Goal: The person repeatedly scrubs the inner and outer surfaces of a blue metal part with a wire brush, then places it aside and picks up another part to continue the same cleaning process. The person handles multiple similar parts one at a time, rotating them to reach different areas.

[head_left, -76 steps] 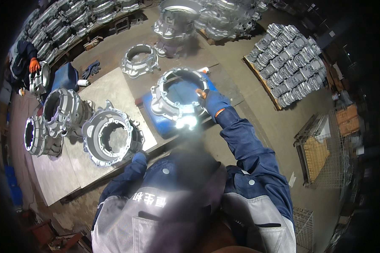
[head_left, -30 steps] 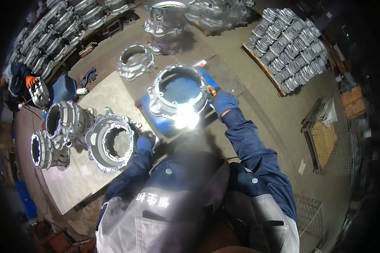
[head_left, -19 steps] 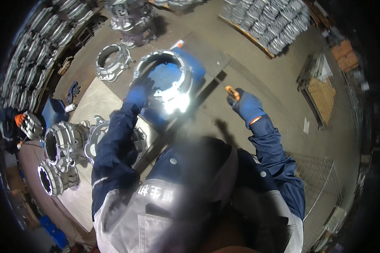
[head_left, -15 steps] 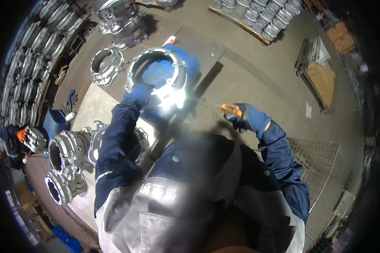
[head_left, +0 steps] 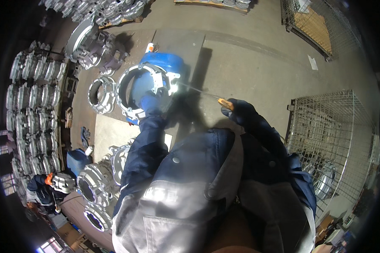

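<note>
A round silver metal housing (head_left: pixel 121 90), hollow in the middle, stands tilted against a blue support (head_left: pixel 169 60). My left hand (head_left: pixel 151 103), in a blue glove, is closed on the housing's near rim, its fingers partly in shade. In my gloved right hand (head_left: pixel 234 108) is a long thin-shafted tool (head_left: pixel 225 103) with an orange handle; whether it is a file or a screwdriver I cannot make out. Its shaft points left, and the tip is at or close to the housing's brightly lit right side. Contact there is hard to judge.
Left of the housing lies a smaller metal ring (head_left: pixel 101 95), with a larger casting (head_left: pixel 98 48) behind. More castings (head_left: pixel 98 185) stand near my left arm. A person (head_left: pixel 41 189) is at the far left, beside stacked castings (head_left: pixel 33 99). A wire cage (head_left: pixel 321 126) stands right.
My view has shifted, and the housing appears turned under my left hand. The tool's shaft now reaches the housing's right side, where before its tip was farther away.
</note>
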Demonstrator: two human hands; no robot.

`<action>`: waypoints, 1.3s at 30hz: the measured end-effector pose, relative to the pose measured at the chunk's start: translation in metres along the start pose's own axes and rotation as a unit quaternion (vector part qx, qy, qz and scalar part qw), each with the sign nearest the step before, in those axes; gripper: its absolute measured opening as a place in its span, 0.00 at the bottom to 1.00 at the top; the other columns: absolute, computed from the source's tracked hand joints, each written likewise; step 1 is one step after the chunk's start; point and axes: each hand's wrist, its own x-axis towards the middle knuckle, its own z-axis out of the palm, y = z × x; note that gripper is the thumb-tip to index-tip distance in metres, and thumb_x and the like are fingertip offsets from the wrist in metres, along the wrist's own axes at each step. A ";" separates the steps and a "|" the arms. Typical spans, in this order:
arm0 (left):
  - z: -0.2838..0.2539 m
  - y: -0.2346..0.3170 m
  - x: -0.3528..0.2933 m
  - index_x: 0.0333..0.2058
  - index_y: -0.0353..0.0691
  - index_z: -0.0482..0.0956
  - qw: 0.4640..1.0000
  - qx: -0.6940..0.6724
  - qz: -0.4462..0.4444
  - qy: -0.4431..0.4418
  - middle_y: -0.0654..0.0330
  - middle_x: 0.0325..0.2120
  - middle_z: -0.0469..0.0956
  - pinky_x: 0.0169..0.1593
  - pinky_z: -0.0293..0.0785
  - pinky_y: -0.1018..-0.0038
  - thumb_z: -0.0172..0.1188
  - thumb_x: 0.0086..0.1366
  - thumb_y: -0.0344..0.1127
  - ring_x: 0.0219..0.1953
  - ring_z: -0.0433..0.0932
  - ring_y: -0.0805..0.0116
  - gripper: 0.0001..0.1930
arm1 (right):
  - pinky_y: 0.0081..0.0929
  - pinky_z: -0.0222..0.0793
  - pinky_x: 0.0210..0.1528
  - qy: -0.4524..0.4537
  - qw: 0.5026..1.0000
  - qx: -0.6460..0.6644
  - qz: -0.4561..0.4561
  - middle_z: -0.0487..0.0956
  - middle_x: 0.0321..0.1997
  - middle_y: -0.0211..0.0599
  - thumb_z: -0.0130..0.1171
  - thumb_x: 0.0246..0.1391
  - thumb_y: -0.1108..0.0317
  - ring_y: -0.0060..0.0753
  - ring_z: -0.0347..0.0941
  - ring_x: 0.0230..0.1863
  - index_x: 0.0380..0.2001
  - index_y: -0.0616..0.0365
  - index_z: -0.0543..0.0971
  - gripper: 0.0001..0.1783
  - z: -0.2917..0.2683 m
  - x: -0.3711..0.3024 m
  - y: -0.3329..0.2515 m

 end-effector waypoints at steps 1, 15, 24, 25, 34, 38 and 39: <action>-0.007 0.007 0.001 0.35 0.41 0.81 0.999 -0.001 -0.034 -0.030 0.47 0.29 0.81 0.38 0.71 0.55 0.62 0.51 0.61 0.35 0.79 0.45 0.27 | 0.38 0.69 0.34 0.009 0.999 0.050 -0.009 0.78 0.26 0.45 0.56 0.54 0.53 0.50 0.75 0.30 0.34 0.55 0.76 0.16 0.009 0.008 0.000; -0.056 0.040 -0.015 0.47 0.34 0.76 0.988 0.030 -0.024 -0.148 0.46 0.44 0.77 0.51 0.68 0.60 0.50 0.56 0.66 0.50 0.75 0.50 0.37 | 0.44 0.72 0.38 -0.116 0.943 -0.235 0.205 0.81 0.36 0.44 0.55 0.51 0.42 0.51 0.77 0.37 0.42 0.47 0.78 0.24 0.035 0.028 -0.037; -0.025 0.016 -0.004 0.43 0.33 0.78 0.995 -0.014 -0.005 -0.097 0.44 0.38 0.80 0.49 0.71 0.60 0.51 0.54 0.66 0.44 0.79 0.48 0.37 | 0.33 0.74 0.28 -0.069 0.947 0.058 0.308 0.80 0.24 0.39 0.61 0.52 0.50 0.34 0.77 0.23 0.41 0.54 0.77 0.21 0.028 0.040 -0.023; -0.020 0.015 -0.003 0.41 0.34 0.79 0.996 -0.009 -0.010 -0.084 0.44 0.36 0.80 0.48 0.72 0.60 0.51 0.54 0.66 0.42 0.80 0.48 0.36 | 0.26 0.71 0.20 -0.054 0.936 0.128 0.324 0.77 0.19 0.35 0.62 0.53 0.56 0.26 0.73 0.16 0.41 0.55 0.77 0.17 0.032 0.045 -0.018; 0.003 -0.006 0.011 0.41 0.41 0.79 0.995 0.026 -0.004 -0.095 0.49 0.36 0.81 0.44 0.73 0.60 0.57 0.56 0.60 0.42 0.80 0.49 0.27 | 0.22 0.74 0.43 0.008 0.996 -0.025 -0.086 0.81 0.45 0.34 0.56 0.57 0.59 0.26 0.79 0.35 0.54 0.46 0.75 0.20 0.089 0.068 0.090; 0.002 -0.004 0.011 0.41 0.42 0.80 0.995 0.032 -0.013 -0.093 0.49 0.36 0.81 0.45 0.73 0.60 0.58 0.55 0.59 0.42 0.80 0.49 0.26 | 0.21 0.70 0.53 -0.123 0.988 0.034 0.084 0.81 0.48 0.32 0.56 0.57 0.56 0.28 0.77 0.46 0.52 0.47 0.76 0.20 0.093 0.071 0.104; 0.002 -0.003 0.010 0.41 0.42 0.80 0.995 0.029 -0.011 -0.093 0.48 0.36 0.81 0.45 0.73 0.60 0.58 0.55 0.59 0.41 0.80 0.49 0.26 | 0.21 0.70 0.53 -0.115 0.992 -0.016 0.038 0.81 0.47 0.32 0.55 0.57 0.55 0.28 0.77 0.46 0.52 0.47 0.76 0.21 0.092 0.070 0.101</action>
